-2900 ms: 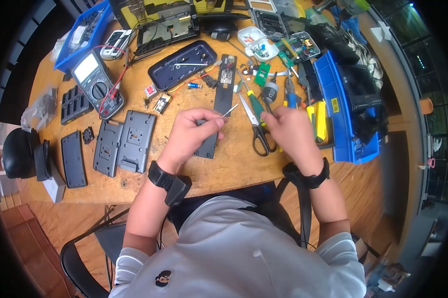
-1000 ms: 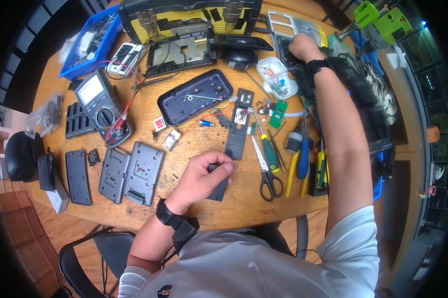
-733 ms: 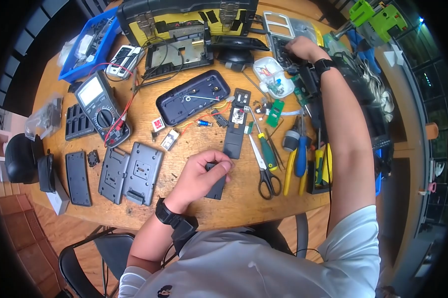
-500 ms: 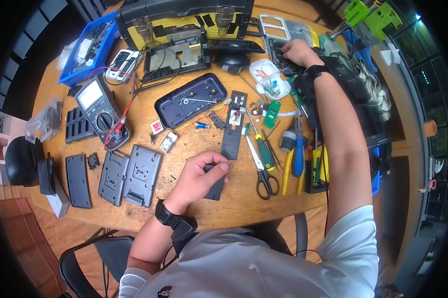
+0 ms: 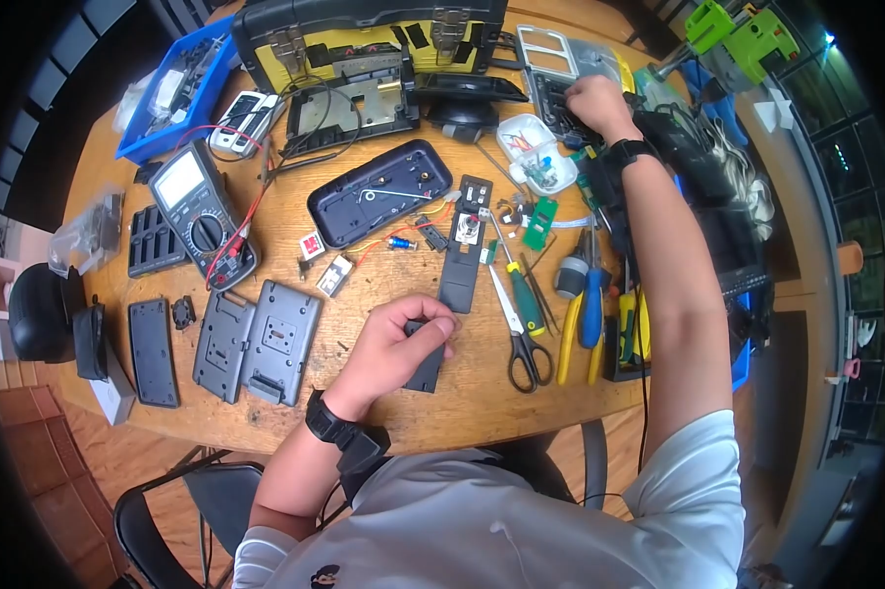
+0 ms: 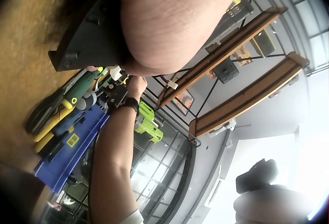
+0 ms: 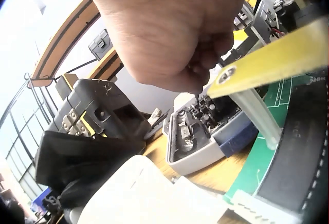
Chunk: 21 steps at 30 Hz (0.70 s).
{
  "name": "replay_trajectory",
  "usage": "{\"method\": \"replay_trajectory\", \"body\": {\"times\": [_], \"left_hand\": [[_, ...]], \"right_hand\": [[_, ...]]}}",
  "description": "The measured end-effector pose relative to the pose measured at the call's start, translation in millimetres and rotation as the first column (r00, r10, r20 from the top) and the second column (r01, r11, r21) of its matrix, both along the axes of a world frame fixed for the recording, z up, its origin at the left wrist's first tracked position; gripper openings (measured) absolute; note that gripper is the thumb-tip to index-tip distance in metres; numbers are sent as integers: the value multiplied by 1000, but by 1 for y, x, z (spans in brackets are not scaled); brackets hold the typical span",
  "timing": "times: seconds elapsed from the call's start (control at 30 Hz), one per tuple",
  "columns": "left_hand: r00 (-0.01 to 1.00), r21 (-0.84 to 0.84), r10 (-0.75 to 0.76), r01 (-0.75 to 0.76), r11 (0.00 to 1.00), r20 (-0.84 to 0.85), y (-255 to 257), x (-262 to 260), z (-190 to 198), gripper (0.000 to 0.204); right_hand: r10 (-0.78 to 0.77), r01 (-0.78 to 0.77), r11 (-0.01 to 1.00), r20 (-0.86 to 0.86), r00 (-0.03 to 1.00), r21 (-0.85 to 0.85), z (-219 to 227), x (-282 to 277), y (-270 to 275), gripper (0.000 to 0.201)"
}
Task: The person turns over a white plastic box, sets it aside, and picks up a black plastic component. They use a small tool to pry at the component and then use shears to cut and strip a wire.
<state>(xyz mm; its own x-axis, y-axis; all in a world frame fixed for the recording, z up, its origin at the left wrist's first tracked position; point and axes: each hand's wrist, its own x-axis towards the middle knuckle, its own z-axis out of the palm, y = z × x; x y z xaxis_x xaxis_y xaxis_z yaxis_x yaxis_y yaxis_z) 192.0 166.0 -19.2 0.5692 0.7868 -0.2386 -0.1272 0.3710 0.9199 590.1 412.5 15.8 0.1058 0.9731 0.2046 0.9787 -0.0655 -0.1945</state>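
In the head view my left hand (image 5: 395,344) is at the table's front middle, thumb bent over curled fingers, gripping a flat black plastic part (image 5: 424,373). The left wrist view shows this black part (image 6: 92,36) beneath the palm, with small screw holes along it. My right hand (image 5: 602,103) reaches to the back right, over an open bit case (image 5: 550,103). From the right wrist, the curled fingertips of the right hand (image 7: 169,34) point down into the grey case (image 7: 198,157), among small dark pieces. I cannot tell whether they pinch one.
Scissors (image 5: 529,358), a green screwdriver (image 5: 527,299) and a blue-handled tool (image 5: 591,309) lie right of the left hand. Beyond it are a black strip (image 5: 459,280) and a dark housing (image 5: 339,211). A multimeter (image 5: 205,221) stands left; a white parts box (image 5: 528,137) sits near the bit case.
The right hand has gone from the tools at the table's right to the bit case at the back. A thin metal rod earlier in the left fingers is no longer visible there.
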Motion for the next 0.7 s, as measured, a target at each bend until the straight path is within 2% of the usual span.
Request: {"method": "replay_trajectory", "body": {"times": [0.17,0.23,0.37,0.43,0.57,0.63,0.7], "left_hand": [[1000,4,3,-3,1000,-7,0,0,1,10],[1000,2,3,-3,1000,-5,0,0,0,10],[1000,6,3,-3,1000,-6,0,-1,1,10],[1000,2,7,-7,1000,2,0,0,1,10],[1000,-5,9,-9,1000,-4,0,0,2,10],[1000,-2,12,-12,1000,5,0,0,0,11],[1000,6,11,-11,1000,8,0,0,-1,11]], "right_hand": [[16,-15,998,11,1000,-68,-4,-6,-1,25],[41,-31,994,93,995,-104,-6,-10,-4,24],[50,-38,994,119,992,-98,-7,-11,-5,24],[94,-77,993,209,973,-85,-8,-11,-4,23],[126,-108,991,255,959,-84,-8,-10,-5,23],[47,-19,996,322,946,-89,-6,-13,-6,24],[36,-8,996,304,952,-92,-4,-17,-8,24]]}}
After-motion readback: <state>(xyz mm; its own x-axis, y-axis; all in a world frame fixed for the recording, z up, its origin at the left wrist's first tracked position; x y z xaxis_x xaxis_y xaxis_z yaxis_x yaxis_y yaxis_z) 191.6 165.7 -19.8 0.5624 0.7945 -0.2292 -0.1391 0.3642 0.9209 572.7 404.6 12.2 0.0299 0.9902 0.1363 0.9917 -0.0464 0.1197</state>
